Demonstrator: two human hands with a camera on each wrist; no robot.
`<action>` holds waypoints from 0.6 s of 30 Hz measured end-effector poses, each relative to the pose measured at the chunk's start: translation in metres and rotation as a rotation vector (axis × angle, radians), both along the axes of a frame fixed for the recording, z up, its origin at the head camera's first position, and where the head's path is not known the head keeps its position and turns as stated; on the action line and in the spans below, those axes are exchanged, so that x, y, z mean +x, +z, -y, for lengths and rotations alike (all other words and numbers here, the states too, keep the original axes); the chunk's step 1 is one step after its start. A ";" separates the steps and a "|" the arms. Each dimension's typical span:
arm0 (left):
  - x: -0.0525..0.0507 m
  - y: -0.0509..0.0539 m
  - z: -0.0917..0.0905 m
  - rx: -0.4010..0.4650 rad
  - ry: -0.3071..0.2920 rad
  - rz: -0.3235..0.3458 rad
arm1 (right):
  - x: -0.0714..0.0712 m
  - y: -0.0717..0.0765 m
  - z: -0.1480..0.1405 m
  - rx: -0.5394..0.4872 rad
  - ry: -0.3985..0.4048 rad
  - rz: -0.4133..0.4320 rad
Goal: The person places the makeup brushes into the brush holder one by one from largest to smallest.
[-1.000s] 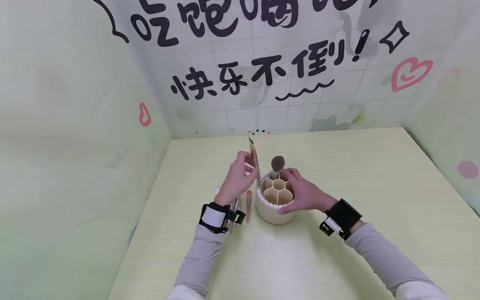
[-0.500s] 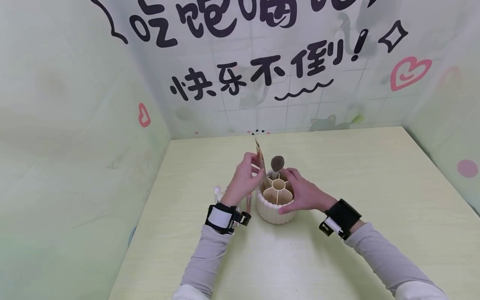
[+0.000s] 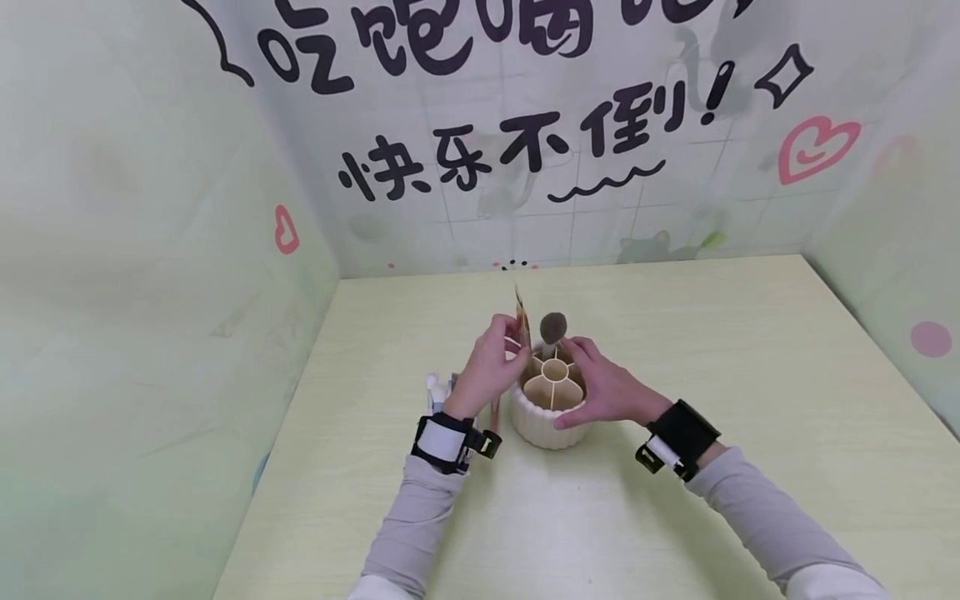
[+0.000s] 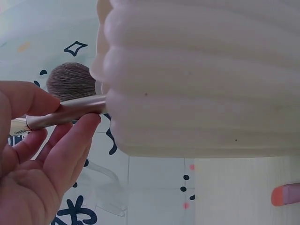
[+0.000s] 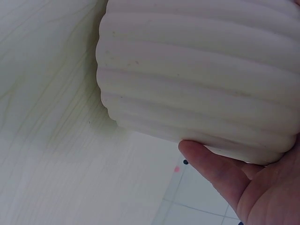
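A cream makeup brush holder (image 3: 542,429) with ribbed sides and a divided inside stands upright on the table. My left hand (image 3: 486,371) pinches a makeup brush (image 3: 524,325) by its metallic handle, which shows in the left wrist view just outside the rim. The brush stands bristles up, its lower end hidden inside the holder's left part. Around the holder's right side, my right hand (image 3: 615,387) grips with the thumb in front and the fingers at the far rim. A round, dark-bristled brush (image 3: 553,327) stands at the back of the holder.
Several more brushes (image 3: 437,393) lie on the table left of the holder, partly hidden under my left wrist. One pinkish brush (image 3: 495,414) lies close beside the holder. A printed back wall (image 3: 405,233) and side walls bound the table.
My left hand has moved right with the brush, from the holder's left rim to over its left compartment, then slightly down, lowering the brush. My right hand has kept its grip on the holder.
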State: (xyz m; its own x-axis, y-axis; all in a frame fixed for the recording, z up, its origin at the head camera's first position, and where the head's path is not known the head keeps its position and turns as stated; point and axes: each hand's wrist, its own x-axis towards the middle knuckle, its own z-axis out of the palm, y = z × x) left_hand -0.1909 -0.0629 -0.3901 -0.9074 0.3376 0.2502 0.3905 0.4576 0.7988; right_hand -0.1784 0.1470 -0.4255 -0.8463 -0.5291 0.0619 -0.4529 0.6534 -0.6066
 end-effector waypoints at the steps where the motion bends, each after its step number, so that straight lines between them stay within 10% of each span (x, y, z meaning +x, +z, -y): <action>1: 0.000 -0.001 0.000 0.001 -0.002 0.000 | 0.000 0.000 0.000 -0.002 0.000 -0.002; 18: 0.004 -0.008 -0.001 -0.042 0.009 -0.013 | -0.001 -0.002 0.000 -0.004 0.006 -0.008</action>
State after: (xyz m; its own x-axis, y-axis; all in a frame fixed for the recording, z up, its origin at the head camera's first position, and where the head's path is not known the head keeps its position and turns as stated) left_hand -0.1871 -0.0615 -0.3983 -0.9070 0.3403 0.2480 0.3969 0.4943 0.7734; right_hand -0.1792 0.1471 -0.4275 -0.8426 -0.5340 0.0707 -0.4616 0.6483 -0.6055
